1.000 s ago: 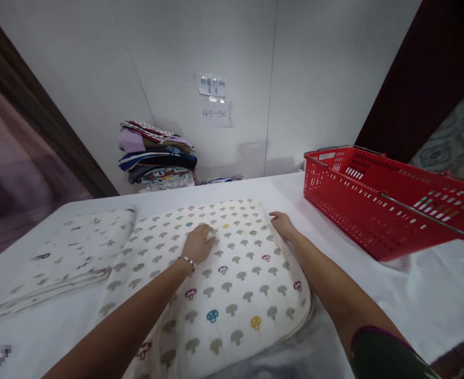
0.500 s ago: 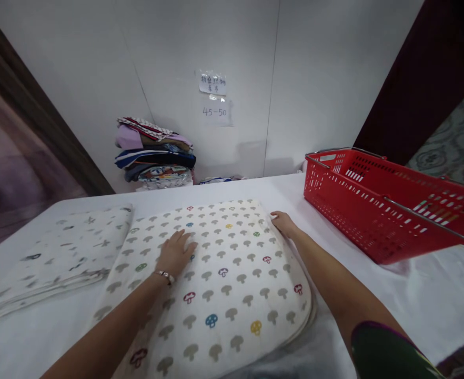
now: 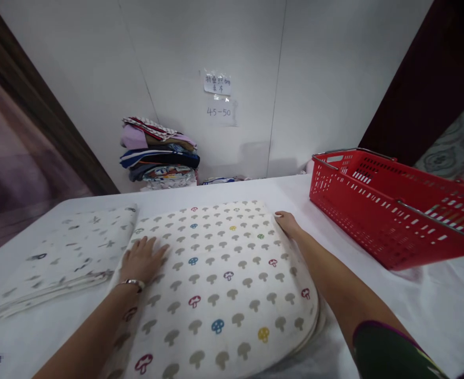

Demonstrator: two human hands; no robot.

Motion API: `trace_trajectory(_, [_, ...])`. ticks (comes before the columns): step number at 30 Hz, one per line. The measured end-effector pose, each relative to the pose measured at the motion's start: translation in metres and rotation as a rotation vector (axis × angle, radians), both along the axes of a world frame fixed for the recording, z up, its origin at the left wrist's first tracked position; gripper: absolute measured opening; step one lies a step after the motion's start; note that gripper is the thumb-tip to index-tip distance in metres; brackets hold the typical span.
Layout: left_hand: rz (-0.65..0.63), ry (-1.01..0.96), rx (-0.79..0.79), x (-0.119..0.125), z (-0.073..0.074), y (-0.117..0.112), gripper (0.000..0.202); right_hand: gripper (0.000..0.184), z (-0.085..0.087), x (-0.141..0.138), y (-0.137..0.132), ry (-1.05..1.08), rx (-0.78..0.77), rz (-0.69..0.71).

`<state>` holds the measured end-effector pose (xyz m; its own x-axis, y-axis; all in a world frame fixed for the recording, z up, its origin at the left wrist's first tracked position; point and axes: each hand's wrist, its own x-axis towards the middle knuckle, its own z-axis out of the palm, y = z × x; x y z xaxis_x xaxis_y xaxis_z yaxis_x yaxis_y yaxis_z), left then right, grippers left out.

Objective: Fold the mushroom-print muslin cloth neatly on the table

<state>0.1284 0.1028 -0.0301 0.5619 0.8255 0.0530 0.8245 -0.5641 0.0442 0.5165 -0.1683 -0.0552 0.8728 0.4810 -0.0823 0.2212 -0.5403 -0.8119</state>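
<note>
A folded white cloth with a mushroom print (image 3: 224,279) lies in front of me on the white table (image 3: 413,310). My left hand (image 3: 142,259) rests flat on the cloth's left part, fingers spread, with a bracelet at the wrist. My right hand (image 3: 288,223) lies at the cloth's far right edge, its fingers stretched along the border.
A second folded white cloth with grey marks (image 3: 66,252) lies to the left. A red plastic basket (image 3: 390,205) with metal handles stands at the right. A pile of folded colourful fabrics (image 3: 159,155) sits against the back wall under two paper labels (image 3: 220,97).
My left hand has slid leftwards across the mushroom cloth, from its middle to its left side. My right hand has stayed at the far right edge.
</note>
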Motion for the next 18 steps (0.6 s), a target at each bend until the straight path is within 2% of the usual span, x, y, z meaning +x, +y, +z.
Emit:
trace_trajectory(4, [0.061,0.063,0.071,-0.014,0.003,0.002,0.06,0.043,0.006,0.001,0.004,-0.006,-0.01,0.028])
trace_trajectory(7, [0.037,0.114,0.061,-0.022,-0.001,0.004,0.062,0.047,0.008,0.001,0.011,-0.034,-0.044,0.038])
trace_trajectory(12, [0.005,0.122,0.051,-0.023,-0.008,0.006,0.066,0.043,0.007,-0.003,0.017,-0.089,-0.117,0.019])
trace_trajectory(18, [0.016,0.07,0.015,-0.024,-0.005,0.007,0.064,0.059,0.02,-0.016,-0.004,-0.063,-0.175,0.076])
